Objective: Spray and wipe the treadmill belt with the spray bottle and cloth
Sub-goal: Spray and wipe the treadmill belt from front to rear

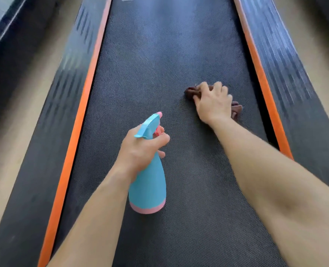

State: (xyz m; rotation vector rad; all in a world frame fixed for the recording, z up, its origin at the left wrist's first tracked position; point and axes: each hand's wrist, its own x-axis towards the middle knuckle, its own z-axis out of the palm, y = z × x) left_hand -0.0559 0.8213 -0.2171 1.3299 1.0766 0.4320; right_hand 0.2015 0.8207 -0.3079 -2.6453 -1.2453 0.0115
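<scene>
The treadmill belt (159, 74), dark and finely textured, runs up the middle of the view from the bottom edge to the top, where it is cut off and blurs into a pale sheen. On its right half lies the cloth (236, 109), a brownish bunched rag that shows only as two ends, one to the left of the knuckles and one to the right of the wrist; the middle is hidden under the right hand (213, 105). That hand presses down on the cloth with fingers curled over it, gripping it against the belt; the fingertips themselves are hard to make out.

Nearer the camera, over the belt's centre, the left hand (140, 149) wraps round the neck of the spray bottle (149, 187), a blue bottle with a pink base band and a blue head with a pink nozzle tip pointing up the belt. Its fingers curl round the front by the pink trigger, which is mostly covered. Whether the bottle's base touches the belt or hangs just above it cannot be told.

Orange strips (76, 132) border the belt on both sides, with dark ribbed side rails (287, 78) beyond them, blurred. Outside these, tan floor (9, 135) shows, and a dark object at the left edge is cut off and unidentifiable.
</scene>
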